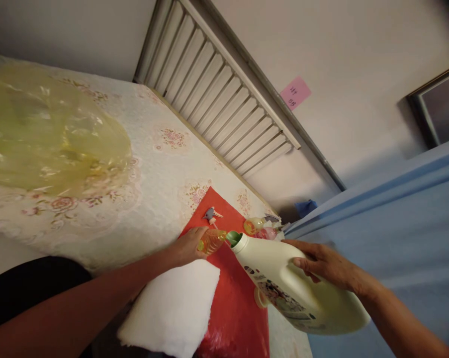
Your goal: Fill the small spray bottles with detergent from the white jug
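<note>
My left hand (188,244) is closed round a small clear bottle of yellow liquid (212,240), held over a red mat (239,303). My right hand (326,263) grips the handle of a large cream detergent jug (291,288), tilted so its green spout (233,237) meets the small bottle's mouth. A loose spray-trigger head (211,215) lies on the red mat just beyond the bottle.
Two more small spray bottles, one yellow (254,225) and one pink (269,232), lie at the table's far corner. A white cloth (172,311) lies beside the mat. A yellowish plastic sheet (48,132) covers the floral tablecloth (160,164). Blue fabric (396,233) hangs at right.
</note>
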The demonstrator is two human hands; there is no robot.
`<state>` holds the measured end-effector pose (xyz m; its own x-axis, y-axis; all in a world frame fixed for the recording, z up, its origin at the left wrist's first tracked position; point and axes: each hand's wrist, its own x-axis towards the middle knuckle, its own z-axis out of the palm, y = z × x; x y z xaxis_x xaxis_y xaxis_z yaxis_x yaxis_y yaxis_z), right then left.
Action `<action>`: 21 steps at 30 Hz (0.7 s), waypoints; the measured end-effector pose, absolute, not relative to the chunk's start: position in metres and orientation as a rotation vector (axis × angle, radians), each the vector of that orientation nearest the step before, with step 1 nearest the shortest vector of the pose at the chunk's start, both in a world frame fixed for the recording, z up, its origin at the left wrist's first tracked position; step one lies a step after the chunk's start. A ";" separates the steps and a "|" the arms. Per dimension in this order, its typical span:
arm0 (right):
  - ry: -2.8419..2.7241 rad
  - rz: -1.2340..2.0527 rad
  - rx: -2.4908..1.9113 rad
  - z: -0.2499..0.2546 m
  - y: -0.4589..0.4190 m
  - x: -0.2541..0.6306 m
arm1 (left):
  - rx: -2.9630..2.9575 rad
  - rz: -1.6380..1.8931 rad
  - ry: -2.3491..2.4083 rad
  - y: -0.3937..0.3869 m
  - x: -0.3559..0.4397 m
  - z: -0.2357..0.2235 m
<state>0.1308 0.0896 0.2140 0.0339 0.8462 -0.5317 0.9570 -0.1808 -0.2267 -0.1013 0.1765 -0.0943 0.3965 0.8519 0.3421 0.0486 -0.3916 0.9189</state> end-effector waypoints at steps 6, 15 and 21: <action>1.877 -0.821 2.104 0.213 0.090 0.134 | 1.741 1.083 0.804 0.177 -0.101 -0.095; 1.854 -0.843 2.124 0.214 0.090 0.133 | 1.739 1.095 0.786 0.176 -0.103 -0.093; 1.876 -0.848 2.114 0.214 0.090 0.135 | 1.744 1.120 0.803 0.176 -0.101 -0.095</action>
<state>0.1351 0.0899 0.2135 0.0355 0.8481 -0.5287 0.9572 -0.1808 -0.2258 -0.1009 0.1762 -0.0953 0.3824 0.8560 0.3478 0.0549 -0.3968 0.9163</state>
